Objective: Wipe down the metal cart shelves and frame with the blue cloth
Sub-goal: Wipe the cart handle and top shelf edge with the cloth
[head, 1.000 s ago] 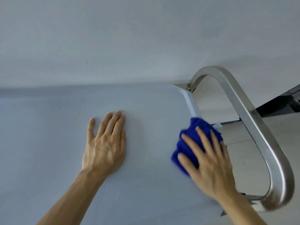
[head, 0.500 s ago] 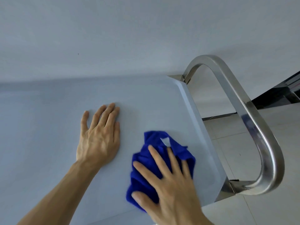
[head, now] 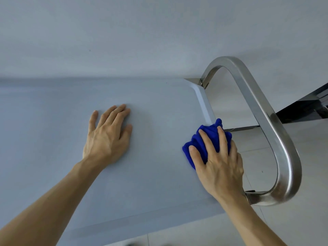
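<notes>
The cart's top shelf (head: 159, 107) is a flat pale grey surface filling the middle of the head view. Its curved steel handle (head: 266, 110) loops off the right end. My left hand (head: 108, 137) rests flat on the shelf, fingers straight and together. My right hand (head: 218, 160) presses the bunched blue cloth (head: 209, 137) onto the shelf's right rim, fingers spread over it. Part of the cloth is hidden under my palm.
A plain pale wall (head: 159, 32) stands just behind the cart. Light floor tiles (head: 310, 174) lie to the right and below the shelf's near edge. A dark metal fixture (head: 307, 107) sits at the far right, beyond the handle.
My right hand swept the cloth from the right rim toward the shelf's middle and back out to the right rim. My left hand stayed flat on the shelf.
</notes>
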The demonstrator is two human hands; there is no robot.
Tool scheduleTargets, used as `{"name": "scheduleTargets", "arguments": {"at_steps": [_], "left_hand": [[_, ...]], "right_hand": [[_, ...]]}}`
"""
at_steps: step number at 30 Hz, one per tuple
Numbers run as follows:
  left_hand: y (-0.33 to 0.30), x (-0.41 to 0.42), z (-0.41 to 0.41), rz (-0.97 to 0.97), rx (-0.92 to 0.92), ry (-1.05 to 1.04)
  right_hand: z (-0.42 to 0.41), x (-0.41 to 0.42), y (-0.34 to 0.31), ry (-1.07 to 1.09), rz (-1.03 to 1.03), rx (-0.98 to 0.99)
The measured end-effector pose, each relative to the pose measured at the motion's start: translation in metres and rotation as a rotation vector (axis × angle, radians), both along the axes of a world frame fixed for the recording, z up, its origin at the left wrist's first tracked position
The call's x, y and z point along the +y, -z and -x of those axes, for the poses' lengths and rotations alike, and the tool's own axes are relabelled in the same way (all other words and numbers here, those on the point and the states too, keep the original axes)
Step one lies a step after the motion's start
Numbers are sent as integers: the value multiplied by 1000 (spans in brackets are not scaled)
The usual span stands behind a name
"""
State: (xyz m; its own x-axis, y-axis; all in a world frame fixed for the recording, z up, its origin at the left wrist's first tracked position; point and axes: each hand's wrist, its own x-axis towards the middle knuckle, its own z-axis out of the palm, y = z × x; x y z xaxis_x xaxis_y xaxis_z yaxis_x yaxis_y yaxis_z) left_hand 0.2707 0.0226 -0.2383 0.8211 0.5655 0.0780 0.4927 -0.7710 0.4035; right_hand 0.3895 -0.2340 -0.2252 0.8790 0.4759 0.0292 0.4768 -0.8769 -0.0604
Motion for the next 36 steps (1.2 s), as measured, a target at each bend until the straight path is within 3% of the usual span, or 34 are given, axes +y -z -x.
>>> {"name": "scheduleTargets", "arguments": {"at_steps": [4, 6, 12, 15, 19, 22, 31, 36], "left_hand": [[-16, 4, 16, 311, -300, -81], [-21, -2, 37, 276, -348, -115], [-14, -5, 123, 45, -186, -64], [-15, 8, 160, -69, -19, -93], [-12, 8, 171, -90, 193, -121], [-9, 7, 170, -104, 224, -122], [-6, 11, 177, -90, 223, -82], [-6, 11, 177, -82, 204, -75]], "right_hand": [[-1, -2, 2, -17, -22, -33], [1, -2, 3, -21, -18, -34], [7, 1, 0, 9, -60, -31], [9, 2, 0, 26, -76, -43], [16, 9, -1, 78, -85, -22], [46, 34, 0, 114, -48, -13], [221, 95, 8, -522, -115, 77], [173, 68, 6, -669, -65, 100]]}}
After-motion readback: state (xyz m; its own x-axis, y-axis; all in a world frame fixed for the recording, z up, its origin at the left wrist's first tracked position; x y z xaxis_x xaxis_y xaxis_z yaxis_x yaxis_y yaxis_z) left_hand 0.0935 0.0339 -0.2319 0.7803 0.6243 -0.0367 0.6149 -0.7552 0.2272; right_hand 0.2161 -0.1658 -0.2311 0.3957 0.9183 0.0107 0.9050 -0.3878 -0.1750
